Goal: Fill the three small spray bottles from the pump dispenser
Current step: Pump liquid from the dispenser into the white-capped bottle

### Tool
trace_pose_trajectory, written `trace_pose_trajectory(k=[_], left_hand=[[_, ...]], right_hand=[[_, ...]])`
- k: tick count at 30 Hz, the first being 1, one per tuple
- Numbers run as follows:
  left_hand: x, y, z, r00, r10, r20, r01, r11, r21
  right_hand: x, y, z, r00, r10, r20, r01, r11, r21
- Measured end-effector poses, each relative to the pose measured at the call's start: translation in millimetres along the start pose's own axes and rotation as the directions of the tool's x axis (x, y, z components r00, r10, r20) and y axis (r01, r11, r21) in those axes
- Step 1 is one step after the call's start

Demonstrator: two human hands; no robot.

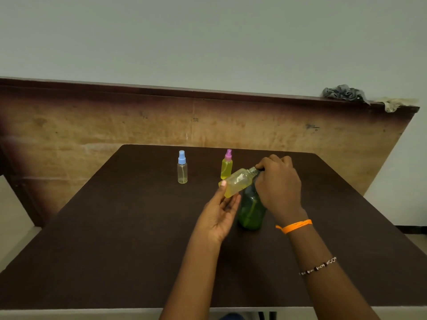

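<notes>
Your left hand [219, 209] barely pinches the tilted uncapped bottle [238, 182] while your right hand [278, 181] grips the dispenser [250, 211] top beside it; liquid may spill.

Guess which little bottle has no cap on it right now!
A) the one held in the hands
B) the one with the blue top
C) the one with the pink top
A: the tilted bottle held by the left hand shows a bare threaded neck at the right hand, while the blue-topped bottle and pink-topped bottle stand capped.
</notes>
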State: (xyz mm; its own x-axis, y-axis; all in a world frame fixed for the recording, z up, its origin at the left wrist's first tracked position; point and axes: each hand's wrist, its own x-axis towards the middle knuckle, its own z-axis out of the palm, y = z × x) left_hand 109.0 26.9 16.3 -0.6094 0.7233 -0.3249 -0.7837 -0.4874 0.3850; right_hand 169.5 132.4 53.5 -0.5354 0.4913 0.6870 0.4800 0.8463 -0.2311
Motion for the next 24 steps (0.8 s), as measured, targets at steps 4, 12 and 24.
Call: trace_pose_trajectory(k=[4, 12, 24], left_hand=[[3, -1, -4, 1.000, -0.004, 0.008, 0.004, 1.000, -0.012], [-2, 0, 0, 1.000, -0.008, 0.015, 0.008, 1.000, -0.017], [0, -2, -2, 1.000, -0.018, -0.005, 0.017, 0.999, -0.042]], right_hand=[[-24, 2, 19, 0.988, -0.020, -0.153, 0.016, 0.999, -0.029], [-5, 1, 0, 0.997, -0.034, -0.074, 0.034, 0.999, -0.002], [-23, 3, 12, 0.998, 0.014, -0.067, -0.011, 0.999, 0.047]])
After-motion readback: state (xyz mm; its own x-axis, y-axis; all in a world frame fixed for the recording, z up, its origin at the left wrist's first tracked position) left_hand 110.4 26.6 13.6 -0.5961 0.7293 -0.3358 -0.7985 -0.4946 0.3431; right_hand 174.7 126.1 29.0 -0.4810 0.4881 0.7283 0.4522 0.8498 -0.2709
